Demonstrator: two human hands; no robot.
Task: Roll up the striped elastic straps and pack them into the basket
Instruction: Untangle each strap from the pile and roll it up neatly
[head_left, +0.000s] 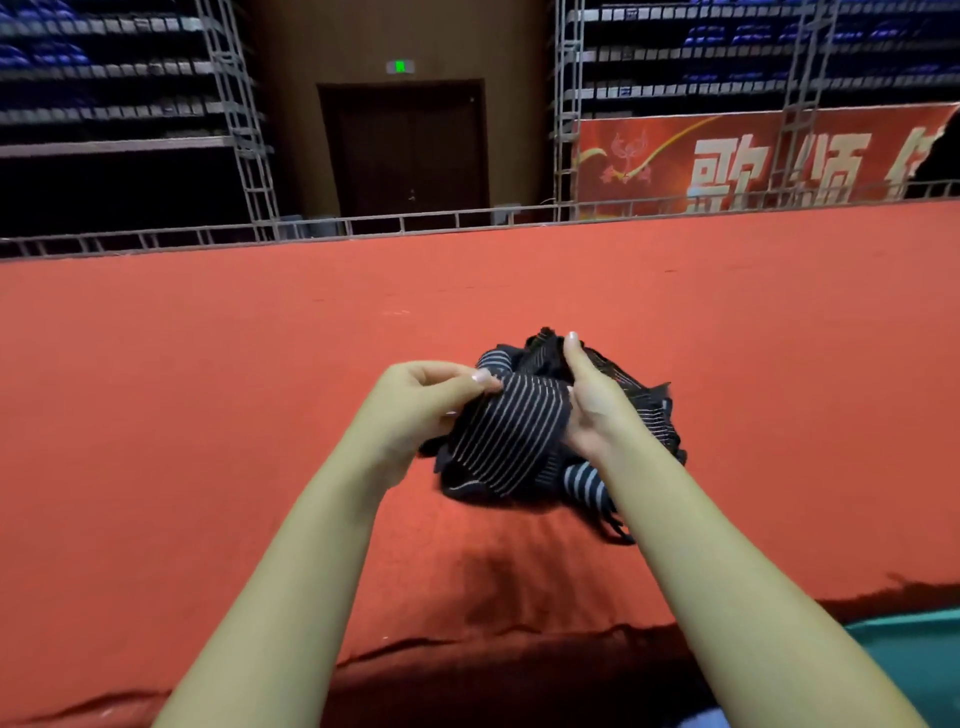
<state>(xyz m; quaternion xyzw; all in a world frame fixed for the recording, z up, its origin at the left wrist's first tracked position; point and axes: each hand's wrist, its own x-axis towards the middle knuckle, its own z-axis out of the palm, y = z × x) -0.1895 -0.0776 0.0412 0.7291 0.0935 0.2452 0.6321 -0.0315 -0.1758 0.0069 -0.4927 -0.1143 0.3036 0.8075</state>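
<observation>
**Two bare hands hold a bundle of striped elastic straps over red carpet**

Nearest the camera, at the bottom right corner, a strip of teal surface (914, 654) shows beside a dark, wrinkled fold of the red carpet (208, 389). Two bare forearms reach forward from the lower edge and meet in the middle of the view.

The left hand (415, 400) is curled, its thumb and fingertips pinching the left edge of a wide black strap with thin pale lengthwise stripes. The right hand (589, 400) faces it, palm turned inward, thumb pointing up and fingers wrapped around the far side of the same bundle, where they are hidden. The striped elastic straps (511, 436) sit between the two hands as a crumpled, tangled heap: the broad strap is stretched across the front from one hand to the other, and further loops bulge above the right thumb and behind the right wrist. One piece with wider grey and black bands hangs below the right wrist. The fabric looks ribbed and soft, with loose, floppy ends. Whether the heap's underside rests on the carpet cannot be told.

Beyond the hands the carpet runs flat, matte and felt-like to a low metal railing (363, 226). Behind it stand a dark double door (410, 150) with a green lit sign (400, 66) above, metal truss towers, rows of blue seats, and a red banner (753, 161) with large pale characters.
</observation>
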